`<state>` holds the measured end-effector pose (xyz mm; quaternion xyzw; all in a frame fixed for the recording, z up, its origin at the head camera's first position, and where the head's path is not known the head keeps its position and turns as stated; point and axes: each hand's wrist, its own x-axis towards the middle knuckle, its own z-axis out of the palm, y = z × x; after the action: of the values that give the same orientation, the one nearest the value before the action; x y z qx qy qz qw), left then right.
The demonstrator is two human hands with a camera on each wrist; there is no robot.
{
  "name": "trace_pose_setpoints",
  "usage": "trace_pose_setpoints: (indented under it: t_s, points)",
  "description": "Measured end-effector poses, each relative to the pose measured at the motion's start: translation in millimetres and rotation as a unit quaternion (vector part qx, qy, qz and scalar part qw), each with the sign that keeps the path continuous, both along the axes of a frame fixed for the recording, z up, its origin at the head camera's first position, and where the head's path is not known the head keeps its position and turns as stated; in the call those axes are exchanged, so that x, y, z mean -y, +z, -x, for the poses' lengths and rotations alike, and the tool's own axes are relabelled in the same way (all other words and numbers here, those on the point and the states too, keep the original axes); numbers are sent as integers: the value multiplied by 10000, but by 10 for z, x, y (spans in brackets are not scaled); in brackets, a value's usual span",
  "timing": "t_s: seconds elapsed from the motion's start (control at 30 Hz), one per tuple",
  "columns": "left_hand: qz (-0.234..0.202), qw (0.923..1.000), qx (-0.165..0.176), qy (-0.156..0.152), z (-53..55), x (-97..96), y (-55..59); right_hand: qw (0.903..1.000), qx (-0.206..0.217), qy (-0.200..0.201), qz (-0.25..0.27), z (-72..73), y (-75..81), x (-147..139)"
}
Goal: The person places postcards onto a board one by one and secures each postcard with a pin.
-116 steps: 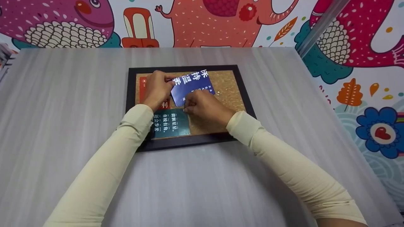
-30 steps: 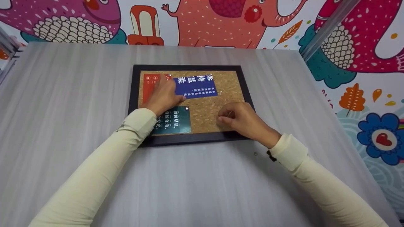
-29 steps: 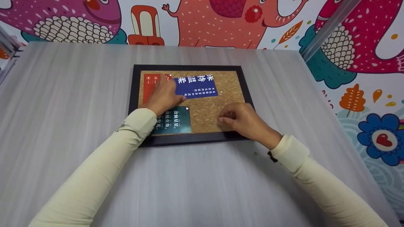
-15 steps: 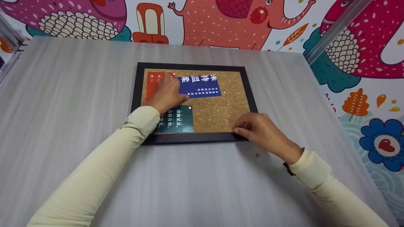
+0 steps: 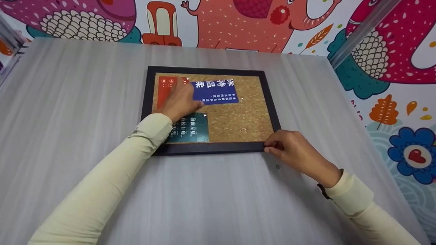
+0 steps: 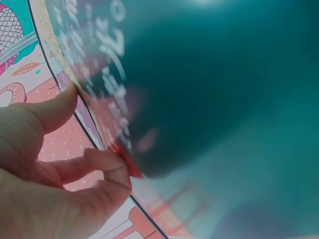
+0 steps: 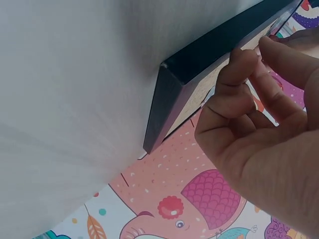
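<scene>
A black-framed cork board [image 5: 238, 122] lies on the table, with a red card [image 5: 164, 91], a blue card [image 5: 218, 92] and a dark green card [image 5: 197, 127] on it. My left hand [image 5: 178, 100] rests over the red card, its thumb at the blue card's lower left. In the left wrist view, its bent fingers [image 6: 117, 172] touch the red edge. My right hand [image 5: 294, 153] hovers at the board's near right corner, fingers loosely curled. The right wrist view shows its thumb and index finger close to the black rim [image 7: 214, 47], with nothing visible between them.
A small clear pin [image 5: 278, 166] lies on the grey table [image 5: 204, 197] just below the right hand. Small shiny pins show at the red card's top corner, on the green card and beside the blue card. A wall with cartoon animals [image 5: 238, 23] stands behind the table.
The blue card, earlier lifted and tilted in both hands, now lies flat beside the red one. My right hand has slid right and nearer across the cork to the frame's corner; the left stays put.
</scene>
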<state>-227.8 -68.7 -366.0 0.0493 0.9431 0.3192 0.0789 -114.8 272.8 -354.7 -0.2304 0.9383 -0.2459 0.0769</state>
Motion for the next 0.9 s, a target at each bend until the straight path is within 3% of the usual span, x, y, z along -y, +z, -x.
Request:
trace_pose_setpoints:
  t_s: [0.43, 0.7, 0.87, 0.9]
  points:
    - [131, 9998, -139, -42, 62, 15, -70, 9983, 266, -127, -497, -223, 23, -114]
    - [74, 10000, -38, -45, 154, 34, -176, 9945, 661, -86, -810, -274, 21, -167]
    - [40, 10000, -20, -42, 239, 44, -283, 9946, 628, -54, -826, -298, 6, -196]
    - [23, 10000, -2, -33, 211, 40, -248, 9948, 607, -54, -814, -303, 1, -200]
